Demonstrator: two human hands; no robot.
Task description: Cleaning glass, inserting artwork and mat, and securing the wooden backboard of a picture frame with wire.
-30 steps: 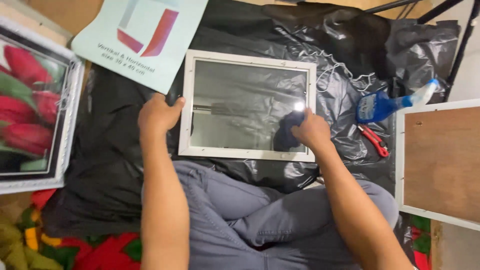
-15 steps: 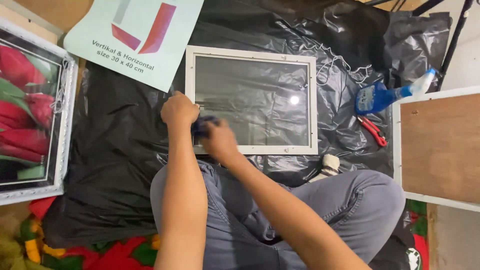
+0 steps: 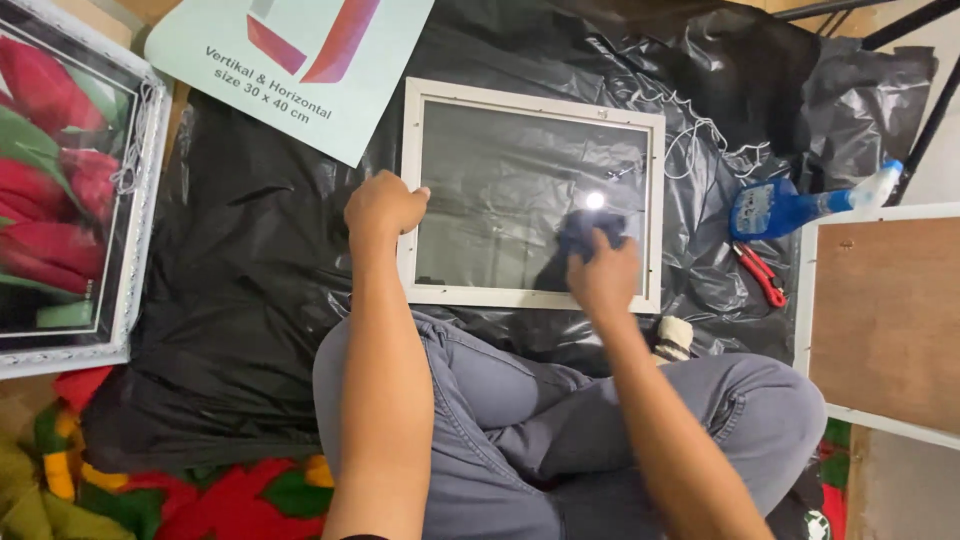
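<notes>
A white picture frame (image 3: 408, 180) with a glass pane (image 3: 500, 190) lies flat on a black plastic sheet (image 3: 260, 260) in front of my crossed legs. My left hand (image 3: 383, 206) grips the frame's left edge and holds it down. My right hand (image 3: 603, 272) presses a dark blue cloth (image 3: 588, 230) onto the glass near its lower right corner. A bright light spot reflects on the glass just above the cloth.
A blue spray bottle (image 3: 790, 205) and red pliers (image 3: 760, 274) lie right of the frame. A framed red flower picture (image 3: 60, 190) is at the left, a pale printed sheet (image 3: 290, 60) at top, a white frame with brown backing (image 3: 885, 320) at right.
My right hand with the cloth swept from the glass's right side to the left edge, then back to the lower right. My left hand stayed on the frame's left edge.
</notes>
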